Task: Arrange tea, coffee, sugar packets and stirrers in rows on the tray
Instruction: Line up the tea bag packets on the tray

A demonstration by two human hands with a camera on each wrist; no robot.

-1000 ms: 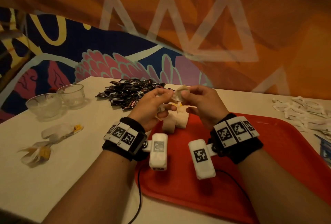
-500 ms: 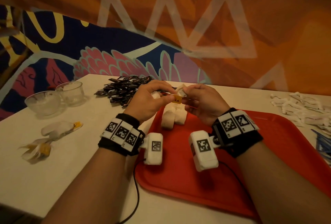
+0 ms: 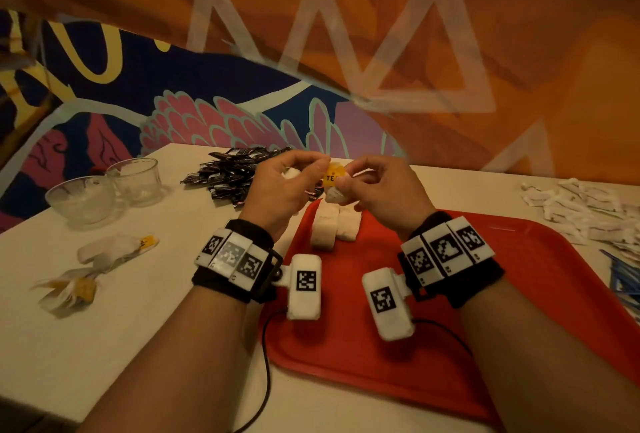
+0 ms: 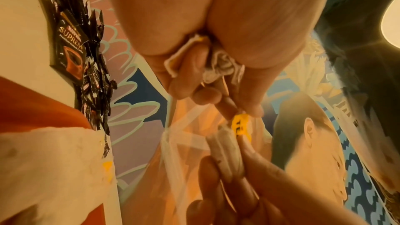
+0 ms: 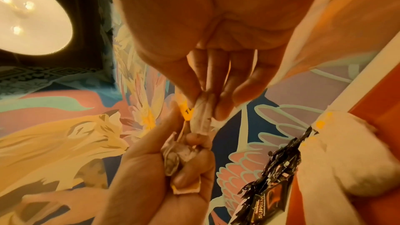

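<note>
Behind the white table [image 3: 145, 315] a painted wall of orange, navy and pink feathers fills the background, and on the table we see a red tray [image 3: 540, 297] lying under both forearms. Our left hand [image 3: 280, 190] and right hand [image 3: 384, 190] meet above the tray's far left corner. The right hand pinches a white tea bag [image 5: 202, 114] between thumb and curled fingers, while the left hand's thumb and forefinger pinch its yellow tag [image 3: 333, 174], printed with black letters. From the wrist views we also see crumpled white paper [image 4: 218, 67] tucked inside the left hand's curled lower fingers. Two more tea bags [image 3: 334, 225] lie side by side, touching, on the tray just below the hands. A heap of black coffee sachets [image 3: 230, 173] sits on the table beyond the left hand, beside the tray's far corner. Two clear glass bowls [image 3: 104, 187] stand near the table's left edge, one just beside the other, and some opened tea bags with yellow tags [image 3: 93, 270] lie nearer us on that side. To the right of the tray we find a pile of white sugar packets [image 3: 585, 214], and blue stirrers [image 3: 627, 280] at the right edge of the head view.
</note>
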